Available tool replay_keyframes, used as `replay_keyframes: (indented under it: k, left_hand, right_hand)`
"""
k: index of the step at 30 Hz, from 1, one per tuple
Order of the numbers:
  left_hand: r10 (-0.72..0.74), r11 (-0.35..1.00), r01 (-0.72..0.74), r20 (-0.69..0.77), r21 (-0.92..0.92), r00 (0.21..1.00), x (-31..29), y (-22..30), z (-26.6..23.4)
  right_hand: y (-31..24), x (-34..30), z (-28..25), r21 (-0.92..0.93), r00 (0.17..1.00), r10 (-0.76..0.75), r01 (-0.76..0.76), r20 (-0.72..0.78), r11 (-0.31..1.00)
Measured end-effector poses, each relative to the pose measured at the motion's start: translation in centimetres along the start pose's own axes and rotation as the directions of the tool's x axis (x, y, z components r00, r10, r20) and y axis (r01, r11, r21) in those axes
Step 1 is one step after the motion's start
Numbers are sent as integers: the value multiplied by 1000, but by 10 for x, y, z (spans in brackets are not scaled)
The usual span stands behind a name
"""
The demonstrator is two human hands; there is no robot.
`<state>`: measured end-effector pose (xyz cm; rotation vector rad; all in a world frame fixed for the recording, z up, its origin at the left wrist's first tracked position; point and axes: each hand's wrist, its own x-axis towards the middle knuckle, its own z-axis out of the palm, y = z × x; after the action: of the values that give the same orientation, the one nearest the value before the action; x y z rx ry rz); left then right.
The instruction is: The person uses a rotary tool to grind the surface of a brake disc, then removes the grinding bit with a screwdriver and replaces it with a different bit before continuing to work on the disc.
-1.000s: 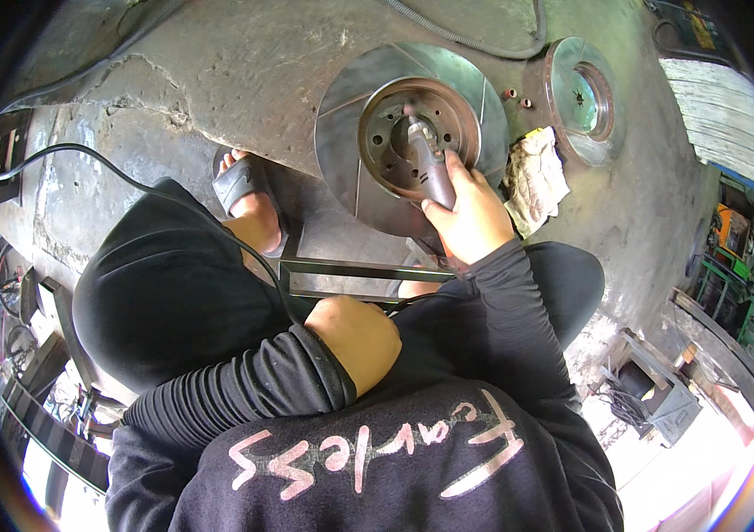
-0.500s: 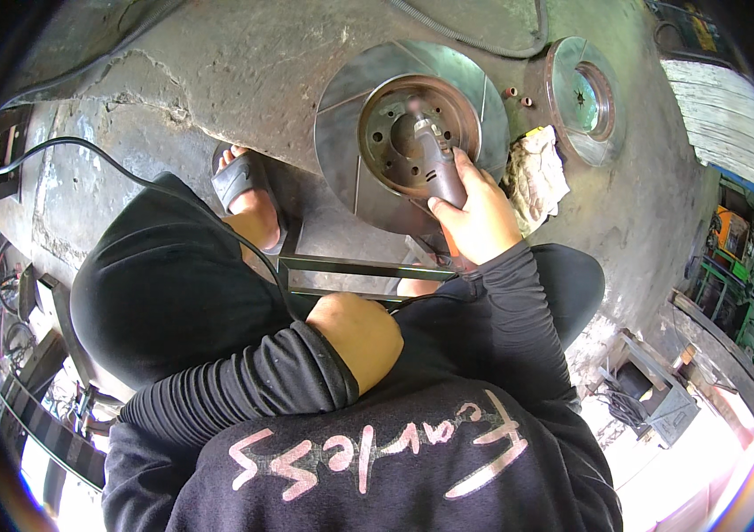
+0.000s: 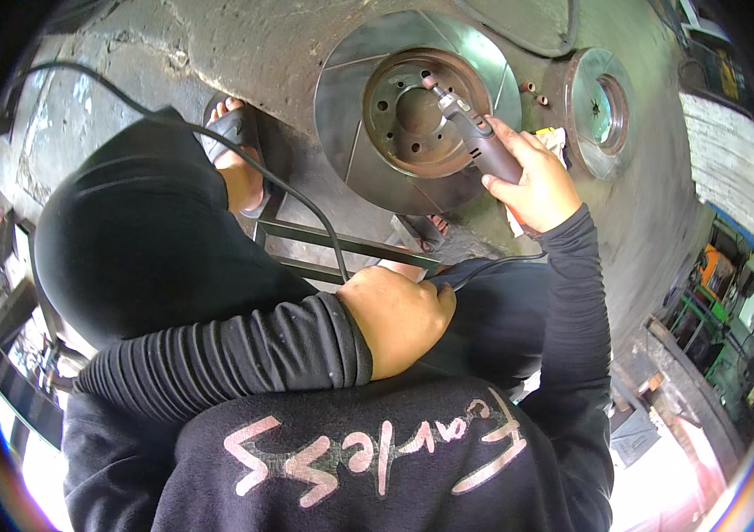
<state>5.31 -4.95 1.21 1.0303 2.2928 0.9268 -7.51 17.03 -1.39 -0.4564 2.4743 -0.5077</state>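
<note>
A large slotted brake disc [image 3: 347, 115] lies flat on the floor in front of me, its rusty raised hub [image 3: 394, 146] pierced by a ring of holes. In my right hand [image 3: 539, 182] is a dark grey rotary grinder [image 3: 486, 146], fingers wrapped round its body. Its small rounded tip stands over or at a hole on the hub's far side; whether it touches, I cannot tell. My left hand [image 3: 402, 317] is closed in my lap around the black power cable [image 3: 284, 182], which enters on one side and leaves on the other.
A second brake disc [image 3: 583, 111] lies at the far right, with small copper-coloured cylinders [image 3: 536, 94] beside it. A pale rag [image 3: 554, 142] is partly behind my right hand. A metal frame [image 3: 306, 232] stands by my legs; a grey hose [image 3: 527, 43] runs along the far floor.
My right hand and the grinder have moved right and farther away, the tip now at the hub's far side. My left hand has shifted right, the cable shifting too.
</note>
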Motion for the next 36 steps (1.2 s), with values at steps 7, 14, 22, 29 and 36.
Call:
replay_keyframes:
  k: [7,14,22,29,36]
  left_hand:
    - [-93,954,148,211,-260,973,12,-5,6]
    - [-74,924,232,454,-303,888,28,-18,-2]
    - [-31,911,241,529,-334,848,41,-30,-3]
    - [-43,923,253,579,-288,814,50,-32,-3]
    - [-40,918,260,582,-300,812,50,-35,-1]
  right_hand:
    - [-1,12,10,-163,995,-96,95,5,982]
    - [-5,19,8,-180,998,-60,62,21,982]
    - [-4,16,10,-138,995,-74,81,60,987]
    - [-6,15,8,-129,988,-103,117,112,985]
    - [-6,16,1,-169,988,-37,62,148,984]
